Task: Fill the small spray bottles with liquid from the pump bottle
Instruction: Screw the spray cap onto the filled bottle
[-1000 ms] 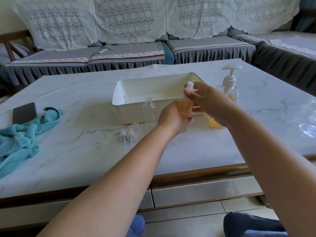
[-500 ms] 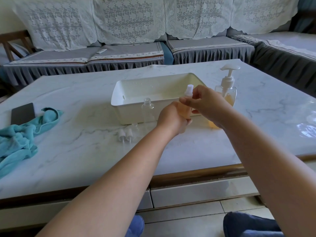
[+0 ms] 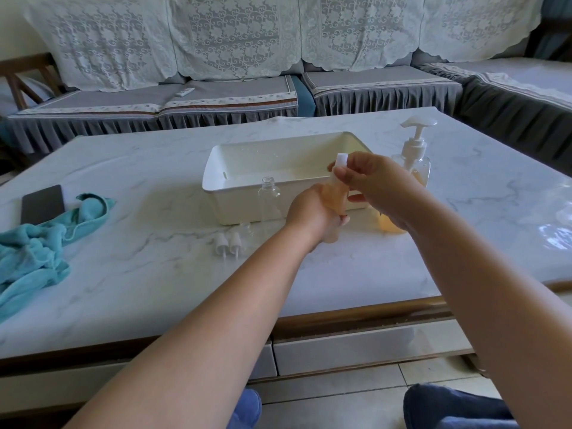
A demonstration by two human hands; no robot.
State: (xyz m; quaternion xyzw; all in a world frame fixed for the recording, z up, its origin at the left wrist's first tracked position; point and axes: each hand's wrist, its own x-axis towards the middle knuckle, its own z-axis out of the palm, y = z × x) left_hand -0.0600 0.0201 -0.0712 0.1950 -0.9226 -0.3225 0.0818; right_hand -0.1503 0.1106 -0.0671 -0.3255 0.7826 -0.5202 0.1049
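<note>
Now the left hand (image 3: 312, 212) is gripping an amber-filled spray bottle (image 3: 334, 196) at centre, the right hand (image 3: 376, 184) pinching its white cap (image 3: 343, 158); the pump bottle (image 3: 413, 168) is standing at two o'clock, bare marble table (image 3: 154, 274) lying open toward seven.

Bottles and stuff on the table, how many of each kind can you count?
Small spray bottles: 2, one filled held in both hands, one empty by the tray
Loose spray tops: 2
Pump bottle: 1
White tray: 1
Blue towel: 1
Dark phone: 1
Total: 8
</note>
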